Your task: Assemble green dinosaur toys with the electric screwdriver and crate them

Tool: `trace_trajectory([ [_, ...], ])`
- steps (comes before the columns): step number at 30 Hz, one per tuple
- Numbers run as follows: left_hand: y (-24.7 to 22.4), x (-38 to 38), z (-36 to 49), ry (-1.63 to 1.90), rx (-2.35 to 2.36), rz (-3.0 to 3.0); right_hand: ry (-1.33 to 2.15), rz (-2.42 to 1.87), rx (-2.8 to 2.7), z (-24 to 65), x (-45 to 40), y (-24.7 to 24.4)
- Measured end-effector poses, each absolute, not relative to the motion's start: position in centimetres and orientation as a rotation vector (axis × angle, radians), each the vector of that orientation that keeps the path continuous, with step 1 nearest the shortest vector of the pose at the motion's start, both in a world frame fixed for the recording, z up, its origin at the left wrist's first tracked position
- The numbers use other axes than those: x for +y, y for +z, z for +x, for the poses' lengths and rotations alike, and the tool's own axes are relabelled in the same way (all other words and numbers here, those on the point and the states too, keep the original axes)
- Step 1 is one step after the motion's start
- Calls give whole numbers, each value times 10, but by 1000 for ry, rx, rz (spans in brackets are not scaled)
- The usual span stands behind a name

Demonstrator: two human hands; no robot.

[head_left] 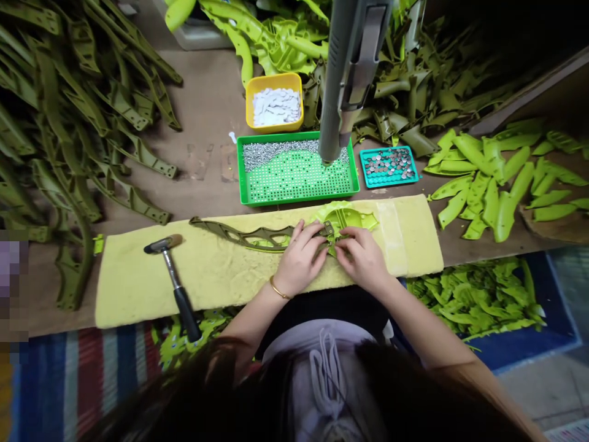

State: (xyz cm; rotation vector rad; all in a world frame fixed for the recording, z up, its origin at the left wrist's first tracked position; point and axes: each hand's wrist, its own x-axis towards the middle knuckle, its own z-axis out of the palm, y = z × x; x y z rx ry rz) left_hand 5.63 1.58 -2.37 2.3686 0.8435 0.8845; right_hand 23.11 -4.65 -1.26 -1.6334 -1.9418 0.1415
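On a yellow cloth pad lies a long curved olive plastic blade with cut-out openings. Its right end meets a lime green plastic shell. My left hand is closed over that end of the blade, fingertips on the joint. Just right of it, my right hand pinches at the shell's lower edge; whatever is between its fingertips is too small to name. A hammer rests on the pad at the left, its black handle over the front edge.
A grey power screwdriver hangs above a green tray of screws. Behind is a yellow tub of small white pieces. A teal tray holds metal discs. Olive blades pile left; lime parts lie right.
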Motion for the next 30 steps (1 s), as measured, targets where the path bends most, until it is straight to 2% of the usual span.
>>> trace_trajectory([
  [8,-24,16,54,887,807,2343,183,-1670,-1899,227,-44,-12],
  [19,-29,13,53,752,765,2523,106,-1738,-2183,233,-40,2],
  [23,-25,7,57,729,810,2577,374,-1802,-2145,244,-52,10],
  [30,-21,9,72,819,817,2569,1085,-1572,-1452,251,-53,18],
])
